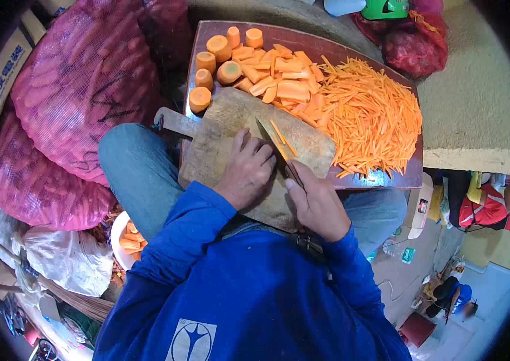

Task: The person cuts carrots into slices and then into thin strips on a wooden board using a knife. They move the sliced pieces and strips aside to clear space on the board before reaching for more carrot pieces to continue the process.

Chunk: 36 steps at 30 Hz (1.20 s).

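In the head view my right hand (pixel 318 201) is wrapped round the handle of a kitchen knife (pixel 267 133), its blade slanting away across a worn wooden cutting board (pixel 213 144). My left hand (pixel 249 171) rests on the board left of the blade, fingers curled down; whatever lies under them is hidden. A few thin carrot sticks (pixel 284 138) lie on the board just right of the knife. Behind the board are carrot slices (pixel 291 90) in a pile, and a large heap of carrot strips (pixel 375 117) spreads to the right. Several short carrot chunks (pixel 205 62) stand at the back left.
The board sits on a dark red table (pixel 303 37) between my knees. Pink mesh sacks (pixel 86 90) bulge at the left, above a white bucket (pixel 122 243) with carrot pieces. A red mesh bag (pixel 414 48) lies at the back right. Another person (pixel 460 298) is far off, lower right.
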Tool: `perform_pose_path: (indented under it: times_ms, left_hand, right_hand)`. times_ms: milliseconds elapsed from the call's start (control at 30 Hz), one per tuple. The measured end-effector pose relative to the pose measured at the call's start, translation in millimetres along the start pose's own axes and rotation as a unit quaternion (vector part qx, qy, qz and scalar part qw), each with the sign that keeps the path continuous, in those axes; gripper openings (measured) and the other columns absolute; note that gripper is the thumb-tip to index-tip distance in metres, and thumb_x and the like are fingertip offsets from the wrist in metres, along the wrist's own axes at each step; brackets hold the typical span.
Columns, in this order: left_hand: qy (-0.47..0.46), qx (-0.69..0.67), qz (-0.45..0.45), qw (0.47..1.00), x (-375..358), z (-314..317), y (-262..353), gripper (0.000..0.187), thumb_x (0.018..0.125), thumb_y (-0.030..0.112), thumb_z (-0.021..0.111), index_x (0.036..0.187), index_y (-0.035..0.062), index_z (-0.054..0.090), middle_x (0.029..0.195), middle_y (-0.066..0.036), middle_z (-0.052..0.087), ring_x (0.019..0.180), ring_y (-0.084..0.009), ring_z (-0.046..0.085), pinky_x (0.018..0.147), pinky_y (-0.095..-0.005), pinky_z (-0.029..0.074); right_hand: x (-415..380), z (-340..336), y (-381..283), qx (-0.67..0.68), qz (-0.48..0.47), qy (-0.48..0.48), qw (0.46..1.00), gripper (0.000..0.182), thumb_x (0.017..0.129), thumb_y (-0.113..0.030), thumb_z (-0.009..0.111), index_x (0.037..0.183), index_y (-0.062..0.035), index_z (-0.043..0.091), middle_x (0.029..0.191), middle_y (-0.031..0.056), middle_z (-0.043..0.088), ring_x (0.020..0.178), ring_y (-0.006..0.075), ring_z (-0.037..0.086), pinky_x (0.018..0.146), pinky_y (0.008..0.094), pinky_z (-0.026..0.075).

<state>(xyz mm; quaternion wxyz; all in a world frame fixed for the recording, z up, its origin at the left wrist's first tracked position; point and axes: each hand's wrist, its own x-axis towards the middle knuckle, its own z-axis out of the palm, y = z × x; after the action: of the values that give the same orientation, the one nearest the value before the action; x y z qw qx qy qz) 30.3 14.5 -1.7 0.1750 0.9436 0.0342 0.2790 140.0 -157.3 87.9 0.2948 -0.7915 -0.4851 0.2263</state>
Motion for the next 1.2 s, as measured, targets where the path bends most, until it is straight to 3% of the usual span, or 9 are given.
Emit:
perform_pose_path:
  times_ms: [100,533,900,1000,1033,1100,1167,1200]
  left_hand:
    - [0.013,-0.001,0.001,1.0,-0.3,0.2,1.2,0.017,0.081,0.014,0.069,0.091,0.0028,0.077,0.099,-0.01,0.065,0.106,-0.0301,0.063,0.12,-0.0616,0.037]
    - [0.015,-0.004,0.01,1.0,-2.5,2.3,0.3,0.017,0.08,0.013,0.068,0.09,0.0019,0.076,0.096,-0.011,0.063,0.106,-0.0301,0.064,0.122,-0.0629,0.037]
    - [0.002,-0.026,-0.022,0.999,-1.3,0.8,1.6,0.021,0.074,0.009,0.079,0.093,0.0018,0.073,0.097,-0.012,0.063,0.108,-0.0324,0.064,0.121,-0.0618,0.04]
    - [0.011,-0.034,-0.033,0.999,-0.3,-1.1,0.6,0.021,0.075,0.005,0.08,0.095,0.0016,0.073,0.098,-0.013,0.064,0.103,-0.0327,0.065,0.119,-0.0601,0.041]
    - [0.013,-0.033,-0.037,0.999,0.0,-0.2,-0.5,0.021,0.075,0.005,0.08,0.095,0.0016,0.073,0.098,-0.013,0.064,0.103,-0.0327,0.065,0.119,-0.0601,0.041]
    - [0.087,-0.093,-0.066,0.99,0.5,1.5,-1.6,0.018,0.076,0.001,0.081,0.093,0.0023,0.074,0.094,-0.012,0.067,0.094,-0.0324,0.066,0.112,-0.0545,0.045]
    - [0.12,-0.103,-0.088,0.983,1.9,-0.9,-0.8,0.016,0.077,0.0,0.082,0.091,0.003,0.074,0.09,-0.01,0.068,0.091,-0.032,0.066,0.106,-0.0506,0.047]
    - [0.155,-0.111,-0.111,0.975,4.5,-3.7,-1.4,0.014,0.079,-0.001,0.082,0.089,0.0037,0.075,0.087,-0.009,0.068,0.088,-0.0316,0.066,0.099,-0.0468,0.048]
  right_hand:
    - [-10.1,-3.4,-0.2,0.038,-0.006,-0.009,0.999,0.038,0.105,-0.015,0.062,0.14,-0.0003,0.056,0.099,0.0337,0.072,0.092,0.0541,0.071,0.077,0.0584,0.056]
    - [-2.9,4.9,-1.2,0.025,0.013,-0.001,1.0,0.036,0.106,-0.015,0.062,0.137,0.0015,0.057,0.097,0.035,0.071,0.092,0.0551,0.07,0.078,0.0591,0.056]
    - [-2.5,7.6,-0.8,0.024,-0.001,0.02,1.0,0.035,0.107,-0.016,0.062,0.137,0.0011,0.058,0.095,0.034,0.071,0.089,0.0554,0.07,0.075,0.0592,0.055]
    - [-0.4,1.9,-1.1,0.049,-0.011,0.02,0.999,0.034,0.107,-0.015,0.063,0.137,0.0018,0.06,0.096,0.0316,0.072,0.089,0.0524,0.072,0.075,0.0541,0.056]
    - [-5.0,-0.3,-1.3,0.053,-0.017,0.066,0.996,0.034,0.107,-0.015,0.063,0.136,0.0023,0.061,0.095,0.0301,0.071,0.088,0.0493,0.073,0.076,0.0508,0.056]
    - [-13.2,-6.5,-2.8,0.058,-0.02,0.109,0.992,0.034,0.107,-0.014,0.063,0.136,0.0029,0.062,0.095,0.0287,0.071,0.087,0.0462,0.074,0.076,0.0474,0.056]
    - [-19.4,-16.7,-4.8,0.098,0.091,0.062,0.989,0.034,0.107,-0.013,0.063,0.136,0.0036,0.062,0.091,0.026,0.07,0.084,0.0393,0.073,0.075,0.043,0.055]
    - [-23.2,-13.7,2.0,0.111,0.084,0.057,0.989,0.033,0.107,-0.013,0.063,0.136,0.0035,0.063,0.089,0.0258,0.068,0.079,0.037,0.071,0.074,0.0426,0.055]
